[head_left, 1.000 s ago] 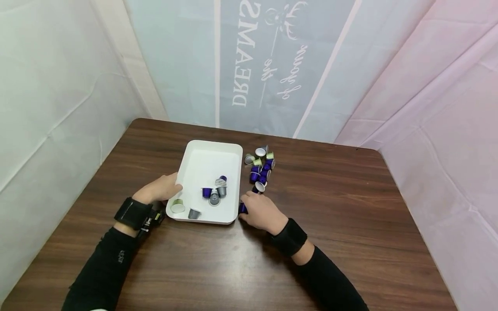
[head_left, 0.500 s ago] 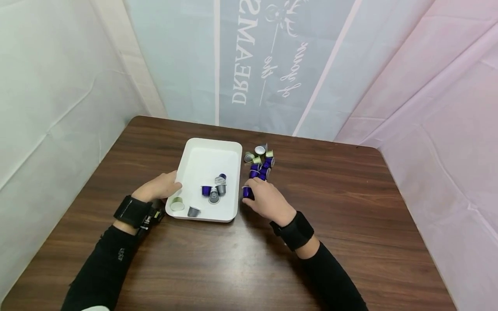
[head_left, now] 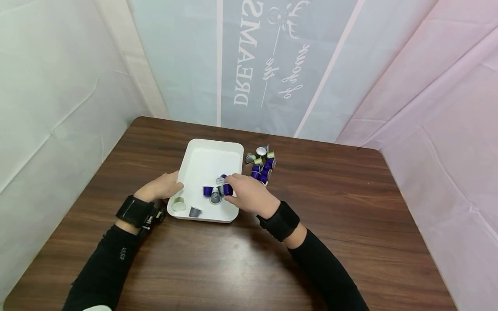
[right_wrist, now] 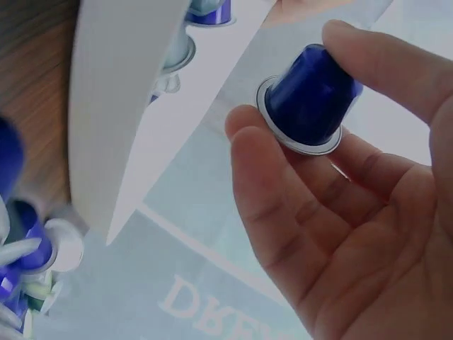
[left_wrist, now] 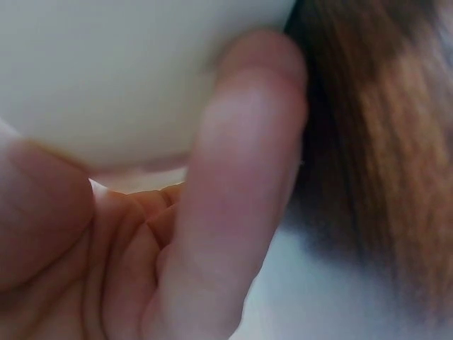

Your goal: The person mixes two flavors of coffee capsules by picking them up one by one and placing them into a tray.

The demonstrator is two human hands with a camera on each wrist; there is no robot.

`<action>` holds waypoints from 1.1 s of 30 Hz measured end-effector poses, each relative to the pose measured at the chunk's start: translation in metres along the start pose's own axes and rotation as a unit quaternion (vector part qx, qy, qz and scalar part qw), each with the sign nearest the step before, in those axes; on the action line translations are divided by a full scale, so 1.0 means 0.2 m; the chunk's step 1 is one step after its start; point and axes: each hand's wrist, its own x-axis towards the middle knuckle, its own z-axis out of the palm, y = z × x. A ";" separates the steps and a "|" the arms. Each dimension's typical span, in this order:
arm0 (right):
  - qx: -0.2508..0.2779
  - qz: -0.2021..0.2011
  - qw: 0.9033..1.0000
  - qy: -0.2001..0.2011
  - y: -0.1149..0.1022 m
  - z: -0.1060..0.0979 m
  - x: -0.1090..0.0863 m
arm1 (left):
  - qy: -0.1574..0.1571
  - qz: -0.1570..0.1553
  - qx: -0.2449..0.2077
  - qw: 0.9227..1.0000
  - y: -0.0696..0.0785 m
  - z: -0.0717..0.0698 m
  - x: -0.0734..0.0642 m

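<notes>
My right hand (head_left: 253, 196) pinches a dark blue coffee capsule (right_wrist: 308, 99) between thumb and fingers, over the right side of a white tray (head_left: 210, 157). The capsule's silver rim faces the fingers in the right wrist view. At the tray's left edge, my left hand (head_left: 161, 188) grips the wall, with a finger pressed along it in the left wrist view. Inside the tray lie a blue capsule (head_left: 208, 191), a grey capsule (head_left: 215, 198) and others close together. A pale green capsule (head_left: 179, 204) and a grey one (head_left: 195, 212) lie near its front left corner.
Right of the tray, a loose heap of blue, green and silver capsules (head_left: 256, 174) lies on the brown wooden table (head_left: 330, 207). A pale blue cloth (head_left: 179, 65) with lettering hangs behind the table, and white cloth hangs at both sides.
My right hand first moved from the tray's front right corner toward the heap, then left over the tray with a blue capsule between its fingers. The left hand has stayed at the tray's edge.
</notes>
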 end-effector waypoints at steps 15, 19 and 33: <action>-0.009 -0.055 0.997 -0.058 -0.06 0.10 0.18 | 0.000 -0.011 0.009 1.000 0.03 -0.01 -0.02; -0.015 -0.051 0.995 -0.079 -0.07 0.11 0.18 | 0.004 -0.009 0.009 1.000 0.03 -0.01 -0.02; 0.001 -0.052 0.992 -0.114 -0.08 0.12 0.16 | 0.001 -0.014 0.003 1.000 0.04 -0.01 -0.02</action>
